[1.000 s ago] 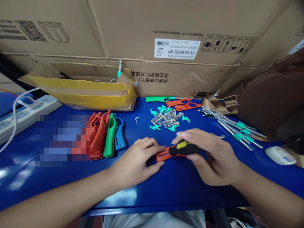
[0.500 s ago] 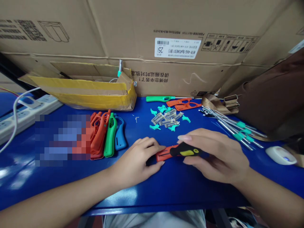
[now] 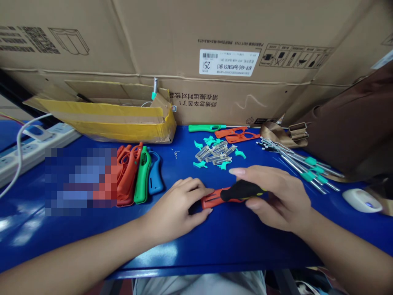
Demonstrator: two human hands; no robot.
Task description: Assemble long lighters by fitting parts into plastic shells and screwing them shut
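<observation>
My left hand (image 3: 184,205) pinches the left end of a red lighter body (image 3: 211,198), which lies flat on the blue table between my hands. In my right hand (image 3: 281,198) is a screwdriver (image 3: 241,190) with a black and yellow handle; my fingers are closed around it above the lighter body's right part. The handle and hand hide the screwdriver's tip and that end of the body. Beyond my hands lie several clear fuel tanks (image 3: 216,155) and turquoise triggers (image 3: 240,153). A few tiny screws (image 3: 176,154) are scattered left of them.
Red lighter bodies (image 3: 129,176), a green one (image 3: 143,176) and a blue one (image 3: 156,176) lie on the left. Behind stands a yellow-taped carton (image 3: 123,123). Metal lighter tubes (image 3: 301,164) and a white mouse-like device (image 3: 362,200) are at right; a power strip (image 3: 37,143) is far left.
My right hand has turned the screwdriver handle, so its yellow patch has rolled mostly out of sight. The fingers have shifted round it. My left hand and the red body stay put.
</observation>
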